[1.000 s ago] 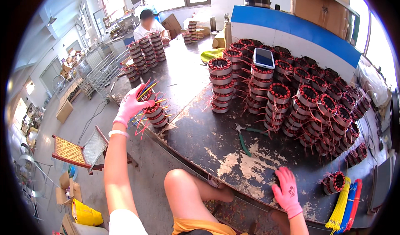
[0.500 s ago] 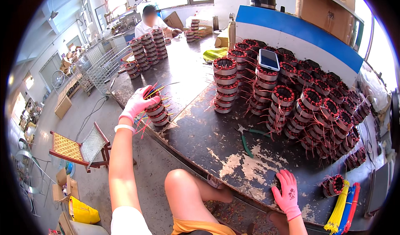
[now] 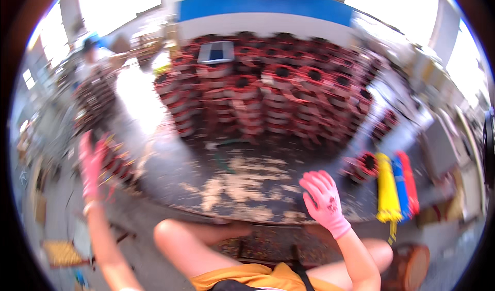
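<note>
Left hand (image 3: 91, 162), a blur, just beside the stack of wire-wound rings (image 3: 117, 162) on the left edge of the tabletop (image 3: 165, 172); grip clamped or not, can't tell! Right hand (image 3: 324, 200) over the tabletop, grip apart, near 1 lone ring (image 3: 362, 167) and 3 wire bundles (image 3: 399, 185).

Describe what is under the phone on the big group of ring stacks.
The phone sits on a stack of wound rings; the top ring's outer side shows, blurred, below it. That ring's upper face and opening are covered.
</note>
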A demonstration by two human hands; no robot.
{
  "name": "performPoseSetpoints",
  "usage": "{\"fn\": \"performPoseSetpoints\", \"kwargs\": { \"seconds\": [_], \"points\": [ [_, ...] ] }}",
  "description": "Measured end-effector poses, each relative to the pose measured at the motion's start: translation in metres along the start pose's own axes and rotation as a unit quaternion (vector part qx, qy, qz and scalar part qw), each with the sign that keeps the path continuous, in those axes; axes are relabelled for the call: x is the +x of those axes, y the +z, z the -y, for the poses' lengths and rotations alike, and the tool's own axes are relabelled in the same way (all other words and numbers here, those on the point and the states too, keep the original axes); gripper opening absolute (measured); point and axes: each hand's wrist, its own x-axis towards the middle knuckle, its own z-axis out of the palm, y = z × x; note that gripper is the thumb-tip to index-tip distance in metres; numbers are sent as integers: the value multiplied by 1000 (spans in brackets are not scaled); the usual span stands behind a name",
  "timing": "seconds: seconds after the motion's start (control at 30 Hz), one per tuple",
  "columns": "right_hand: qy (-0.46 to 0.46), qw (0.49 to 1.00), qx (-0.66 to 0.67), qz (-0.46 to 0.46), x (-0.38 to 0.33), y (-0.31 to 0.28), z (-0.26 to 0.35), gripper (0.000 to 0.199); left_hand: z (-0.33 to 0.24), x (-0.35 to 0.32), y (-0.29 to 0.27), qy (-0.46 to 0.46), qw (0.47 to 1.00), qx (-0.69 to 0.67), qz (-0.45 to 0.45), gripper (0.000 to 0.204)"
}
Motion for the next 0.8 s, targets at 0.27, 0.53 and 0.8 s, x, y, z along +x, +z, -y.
{"fn": "performPoseSetpoints", "kwargs": {
  "seconds": [0.27,0.53,0.8],
  "points": [
    [156,960,-231,32,-61,-117,-124,63,-179,-112,92,163,969,-153,109,69],
    [27,992,-116,-30,-33,-96,-57,34,-347,-203,104,384,867,-218,233,61],
    [81,953,265,-124,-28,46,18,18,-411,-259,175,316,853,-330,253,65]
  ]
}}
